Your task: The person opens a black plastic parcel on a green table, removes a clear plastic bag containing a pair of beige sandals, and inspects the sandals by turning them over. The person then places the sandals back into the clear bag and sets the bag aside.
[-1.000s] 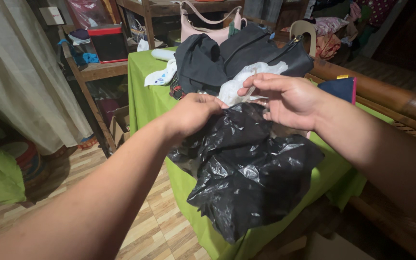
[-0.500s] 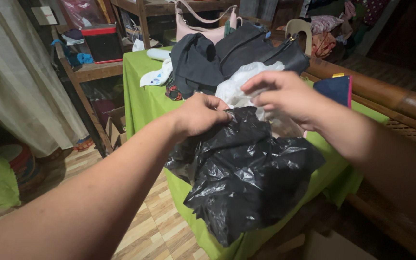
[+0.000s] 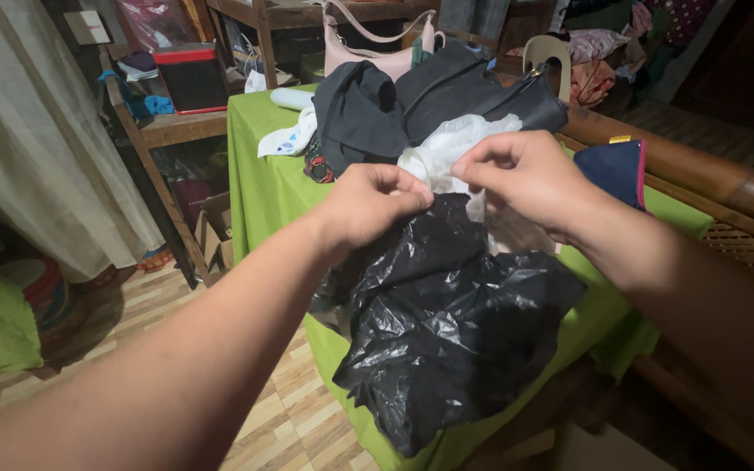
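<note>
- Black plastic bag (image 3: pixel 447 323) hangs crumpled over the near edge of the green-clothed table (image 3: pixel 259 174)
- left hand (image 3: pixel 368 205) pinches its top rim, fingers pressed together
- right hand (image 3: pixel 525 179) pinches the white plastic bag (image 3: pixel 447 144) just behind it
- dark handbag (image 3: pixel 473 87) lies beyond

Pink handbag (image 3: pixel 368 54), red-lidded box (image 3: pixel 192 77), dark clothes (image 3: pixel 359 118) on green tablecloth (image 3: pixel 263 183)

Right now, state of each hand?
Left hand: closed, fingers gripping the top edge of the black plastic bag.
Right hand: closed, fingers pinching the bag's edge near the white plastic.
</note>
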